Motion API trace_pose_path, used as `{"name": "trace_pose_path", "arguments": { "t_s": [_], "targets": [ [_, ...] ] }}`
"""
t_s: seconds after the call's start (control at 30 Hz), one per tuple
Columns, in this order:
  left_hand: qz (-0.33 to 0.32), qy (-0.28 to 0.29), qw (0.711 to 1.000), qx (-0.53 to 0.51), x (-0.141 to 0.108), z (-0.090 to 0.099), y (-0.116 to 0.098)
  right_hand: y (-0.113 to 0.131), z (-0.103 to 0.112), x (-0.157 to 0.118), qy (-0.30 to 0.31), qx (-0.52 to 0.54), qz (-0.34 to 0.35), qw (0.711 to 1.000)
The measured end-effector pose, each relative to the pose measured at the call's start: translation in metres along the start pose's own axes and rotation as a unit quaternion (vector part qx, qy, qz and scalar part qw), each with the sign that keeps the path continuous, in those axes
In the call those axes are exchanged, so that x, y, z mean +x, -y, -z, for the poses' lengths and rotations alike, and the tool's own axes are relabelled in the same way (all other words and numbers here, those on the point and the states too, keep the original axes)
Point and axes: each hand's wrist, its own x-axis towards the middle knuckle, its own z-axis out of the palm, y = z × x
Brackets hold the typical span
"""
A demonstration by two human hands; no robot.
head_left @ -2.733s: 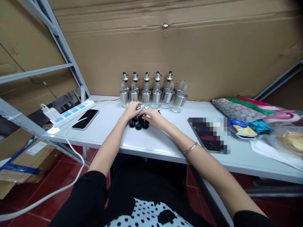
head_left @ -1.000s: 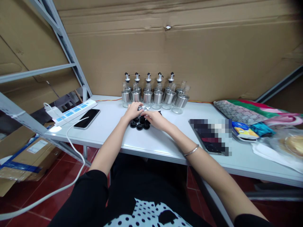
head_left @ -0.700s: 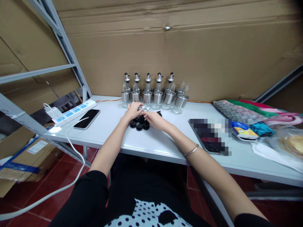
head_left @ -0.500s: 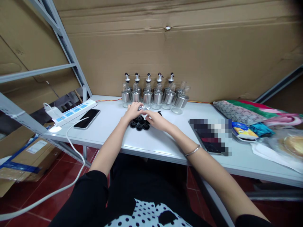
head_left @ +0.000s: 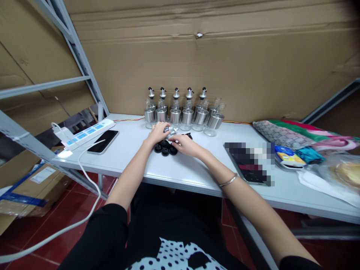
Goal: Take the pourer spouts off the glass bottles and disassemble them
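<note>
Over the left side of a pile of small silver pieces (head_left: pixel 173 131), my left hand (head_left: pixel 159 132) curls its fingers closed. The silver pieces look like pourer tops. My right hand (head_left: pixel 185 144) reaches in from the other side, thumb and fingers drawn together above the black ribbed stoppers (head_left: pixel 165 151). What either hand pinches is too small and partly covered to make out. Behind the hands stand several glass bottles with steel sleeves (head_left: pixel 175 116), open at the neck. Silver-and-black pourers (head_left: pixel 176 92) top several bottles in the back row.
A white power strip (head_left: pixel 90 132) and a phone (head_left: pixel 103 142) lie on the table's left, with a white cable (head_left: pixel 97 187) hanging down. To the right are a blurred-out tablet-like device (head_left: pixel 247 168), a yellow-blue packet (head_left: pixel 289 155) and colourful fabric (head_left: pixel 303 135). Cardboard (head_left: pixel 225 67) rises behind.
My right hand has shifted slightly down and left, its fingertips now lower over the black stoppers. The hands are a little farther apart, showing more silver pieces. The bottles stand as before.
</note>
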Motion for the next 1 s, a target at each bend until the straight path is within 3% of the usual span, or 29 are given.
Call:
{"name": "trace_pose_path", "arguments": {
  "t_s": [0.43,0.83,0.93,1.0],
  "targets": [
    [0.001,0.001,1.000,0.006,0.002,-0.002,0.002,-0.002,-0.005,0.002,-0.011,0.022,0.043,0.999],
    [0.003,-0.001,1.000,-0.002,0.000,0.000,0.002,0.000,-0.003,0.000,-0.035,0.042,0.032,0.998],
    [0.012,-0.013,1.000,-0.016,0.000,0.001,-0.001,0.001,0.001,-0.001,-0.066,0.027,0.027,0.997],
    [0.016,-0.043,0.999,-0.019,-0.001,0.003,-0.003,-0.001,0.007,-0.001,-0.138,0.008,-0.004,0.990]
  ]
}}
